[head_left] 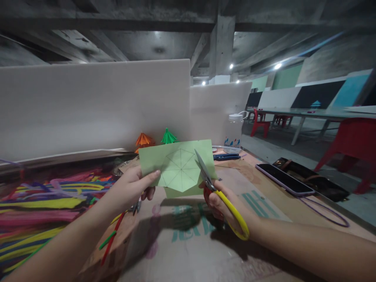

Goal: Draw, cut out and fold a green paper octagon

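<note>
A pale green sheet of paper (173, 168) is held up before me, with a polygon and lines crossing at its centre drawn on it. Part of its lower edge is cut along the drawn outline. My left hand (136, 184) pinches its left side between thumb and fingers. In my right hand (220, 199) is a pair of scissors (232, 213) with yellow handles, blades pointing up across the right part of the paper. Whether the blades touch the sheet I cannot tell. The right fingers are partly hidden behind the handles and paper.
Colourful fuzzy strips (53, 199) lie at the left. An orange folded-paper piece (143, 139) and a green one (168, 136) stand behind the paper. A clear bottle (234, 131), a phone (283, 179) and a dark pouch (311, 176) are to the right. White panels (96, 105) border the back.
</note>
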A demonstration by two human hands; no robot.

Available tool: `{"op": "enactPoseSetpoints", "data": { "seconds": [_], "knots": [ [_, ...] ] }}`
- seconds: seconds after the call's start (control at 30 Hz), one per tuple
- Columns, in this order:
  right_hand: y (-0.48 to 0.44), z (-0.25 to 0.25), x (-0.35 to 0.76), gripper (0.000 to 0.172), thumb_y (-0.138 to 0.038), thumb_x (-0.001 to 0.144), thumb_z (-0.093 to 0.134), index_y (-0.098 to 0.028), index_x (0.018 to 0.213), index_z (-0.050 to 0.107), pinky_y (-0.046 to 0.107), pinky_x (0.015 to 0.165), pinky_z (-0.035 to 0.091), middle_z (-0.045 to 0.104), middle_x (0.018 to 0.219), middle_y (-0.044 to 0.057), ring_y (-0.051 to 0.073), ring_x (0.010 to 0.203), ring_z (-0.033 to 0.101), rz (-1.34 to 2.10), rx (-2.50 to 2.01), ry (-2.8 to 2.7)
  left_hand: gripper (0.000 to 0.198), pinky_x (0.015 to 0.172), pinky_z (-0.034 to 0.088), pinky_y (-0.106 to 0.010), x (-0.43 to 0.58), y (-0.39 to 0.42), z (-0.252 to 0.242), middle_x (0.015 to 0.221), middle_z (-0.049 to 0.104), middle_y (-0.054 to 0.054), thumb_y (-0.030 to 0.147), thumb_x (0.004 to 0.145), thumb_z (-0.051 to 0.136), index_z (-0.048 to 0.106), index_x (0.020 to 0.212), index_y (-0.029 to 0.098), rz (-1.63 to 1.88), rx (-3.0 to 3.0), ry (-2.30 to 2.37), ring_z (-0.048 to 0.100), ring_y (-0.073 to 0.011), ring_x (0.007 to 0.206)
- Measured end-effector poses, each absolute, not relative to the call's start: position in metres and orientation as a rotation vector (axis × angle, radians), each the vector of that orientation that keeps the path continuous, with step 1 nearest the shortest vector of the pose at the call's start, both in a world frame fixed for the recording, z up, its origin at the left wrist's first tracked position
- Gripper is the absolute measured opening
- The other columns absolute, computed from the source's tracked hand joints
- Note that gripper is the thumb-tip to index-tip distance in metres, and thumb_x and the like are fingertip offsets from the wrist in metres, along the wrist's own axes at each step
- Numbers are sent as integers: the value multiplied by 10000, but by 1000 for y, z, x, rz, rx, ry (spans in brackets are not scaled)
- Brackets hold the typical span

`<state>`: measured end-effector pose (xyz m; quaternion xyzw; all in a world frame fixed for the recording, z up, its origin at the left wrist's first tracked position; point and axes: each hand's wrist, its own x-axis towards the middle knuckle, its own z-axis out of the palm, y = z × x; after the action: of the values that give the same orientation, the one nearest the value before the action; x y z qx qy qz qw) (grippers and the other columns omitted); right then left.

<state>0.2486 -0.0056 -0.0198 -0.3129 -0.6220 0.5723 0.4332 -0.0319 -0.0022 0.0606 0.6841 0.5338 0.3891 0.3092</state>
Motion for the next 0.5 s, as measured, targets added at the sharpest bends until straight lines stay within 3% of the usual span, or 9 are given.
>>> {"op": "enactPoseSetpoints", "data": {
  "seconds": [0.5],
  "knots": [
    [-4,-20,247,653,-759,839,691,-227,1147,470,233,442,206,331,670,-105,63,497,248,1453,-727,-1520,436,457,359,-228,-32,1,56,521,551,14,578,888,562,517,643,220,1044,1811,1370,457,-120,456]
  ]
}}
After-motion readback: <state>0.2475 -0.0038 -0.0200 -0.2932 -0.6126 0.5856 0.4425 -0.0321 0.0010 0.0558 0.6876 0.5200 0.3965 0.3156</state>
